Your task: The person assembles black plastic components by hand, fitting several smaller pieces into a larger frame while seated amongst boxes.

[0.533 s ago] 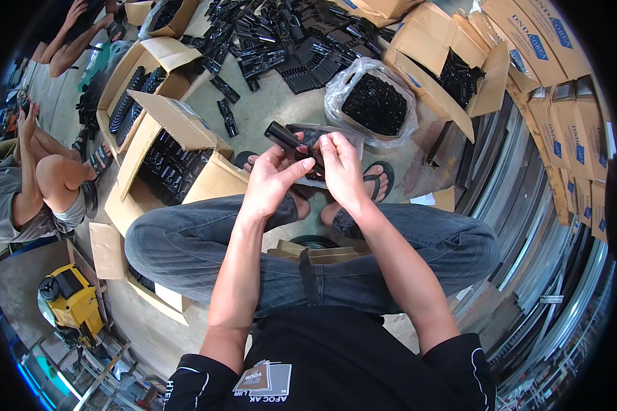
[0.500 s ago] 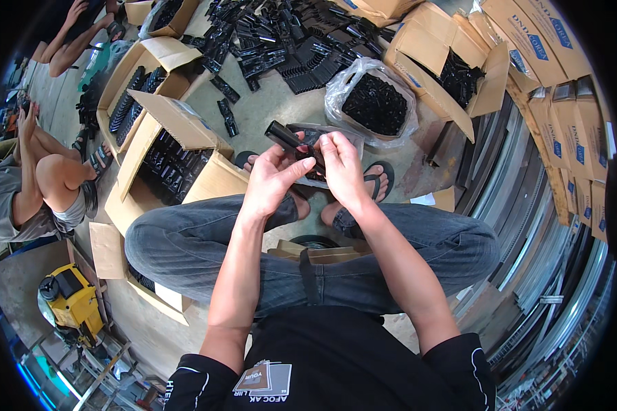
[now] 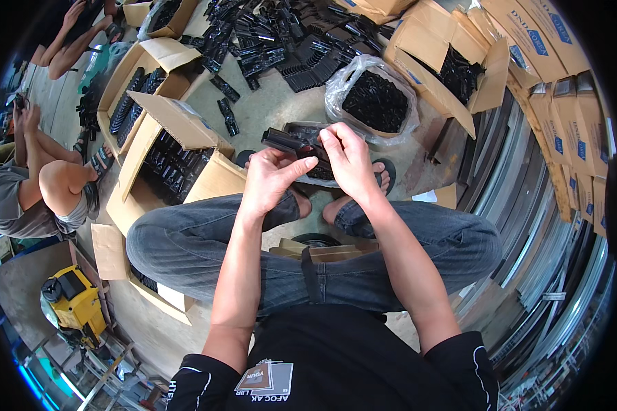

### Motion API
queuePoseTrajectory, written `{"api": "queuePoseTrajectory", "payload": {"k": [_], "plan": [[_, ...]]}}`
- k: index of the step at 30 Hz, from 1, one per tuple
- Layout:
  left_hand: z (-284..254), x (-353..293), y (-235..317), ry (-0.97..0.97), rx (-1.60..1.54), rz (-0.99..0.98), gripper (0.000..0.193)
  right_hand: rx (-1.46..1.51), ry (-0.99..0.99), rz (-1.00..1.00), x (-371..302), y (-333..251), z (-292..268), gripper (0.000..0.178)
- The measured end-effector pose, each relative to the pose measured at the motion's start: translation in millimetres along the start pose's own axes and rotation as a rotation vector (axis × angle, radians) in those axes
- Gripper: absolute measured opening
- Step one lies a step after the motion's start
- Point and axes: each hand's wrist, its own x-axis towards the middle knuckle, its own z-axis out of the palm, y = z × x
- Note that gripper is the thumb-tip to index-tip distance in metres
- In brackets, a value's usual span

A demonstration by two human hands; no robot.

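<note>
Grasps a glossy black plastic piece (image 3: 281, 140), turned flatter than half a second ago, in the left hand (image 3: 271, 179) over a pale-rimmed container (image 3: 320, 183): likely being worked or checked. Lifts the right hand (image 3: 350, 157) slightly higher; cannot tell whether gripping anything. Blocks much of the container. Has a clear plastic bag (image 3: 335, 103) ahead, an open brown cardboard box (image 3: 219, 181) at left.

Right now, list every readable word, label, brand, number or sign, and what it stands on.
Wording not copied; places only:
Stacked boxes: blue print, large, legible.
Shirt patch: pale letters, upside down, partly legible.
Left sleeve: white letters, partly visible.
Held part: no text can be made out.
</note>
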Motion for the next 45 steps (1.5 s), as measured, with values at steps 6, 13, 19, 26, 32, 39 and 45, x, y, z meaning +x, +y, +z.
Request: {"api": "queuePoseTrajectory", "payload": {"k": [6,13,19,26,32,39,45], "plan": [[1.7,5.2,-9.5,0.044,-0.119,-0.029,0.030,0.141,-0.053,0.020,-2.1,7.2,6.9,0.019],[3.3,8.0,-16.5,0.097,-0.182,0.002,0.030,0.537,-0.151,0.271,0.1,16.9,5.3,0.016],[3.0,7.6,-13.2,0.076,-0.167,-0.050,0.030,0.703,-0.255,0.497,3.7,23.3,-5.5,0.013],[-3.7,5.6,-11.8,0.077,-0.210,-0.124,0.032,0.600,-0.312,0.450,4.6,3.3,-11.1,0.010],[-4.5,5.9,-11.2,0.001,-0.171,-0.120,0.032,0.488,-0.388,0.382,9.0,6.9,-20.7,0.009],[-3.2,5.5,-12.7,0.000,-0.037,-0.126,0.032,0.432,-0.465,0.390,12.4,20.6,-25.9,0.008],[0.9,2.8,-8.7,-0.011,-0.031,-0.140,0.033,0.470,-0.496,0.439,12.0,27.7,-27.5,0.007]]}}
